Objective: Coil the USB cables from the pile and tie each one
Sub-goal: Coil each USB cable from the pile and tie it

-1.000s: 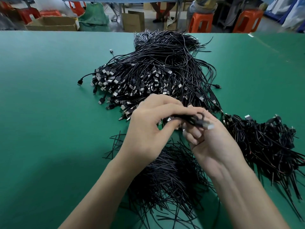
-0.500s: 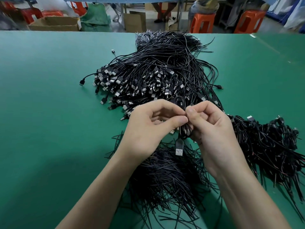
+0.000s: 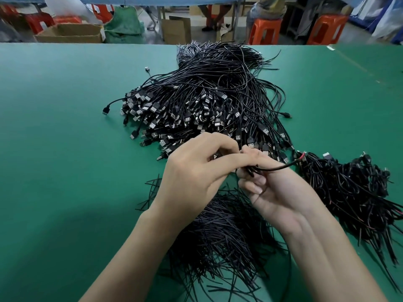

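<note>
A big pile of loose black USB cables (image 3: pixel 202 101) covers the middle of the green table (image 3: pixel 54 149), plugs facing me. My left hand (image 3: pixel 194 171) and my right hand (image 3: pixel 268 188) meet just in front of it, both pinching one coiled black cable (image 3: pixel 270 168). Its free end, with red wire showing, sticks out to the right. Most of the coil is hidden inside my fingers. A heap of thin black twist ties (image 3: pixel 224 232) lies under my wrists. Coiled, tied cables (image 3: pixel 353 188) are stacked at the right.
Beyond the table's far edge stand orange stools (image 3: pixel 265 31), cardboard boxes (image 3: pixel 69 33) and a green sack (image 3: pixel 123 25). People sit there, only their legs showing. Bare green tabletop stretches to the left and far right.
The coil hung upright between my fingertips with its plug dangling; now it lies sideways, its tail pointing right. My right hand has turned palm up and my left fingers have closed over it.
</note>
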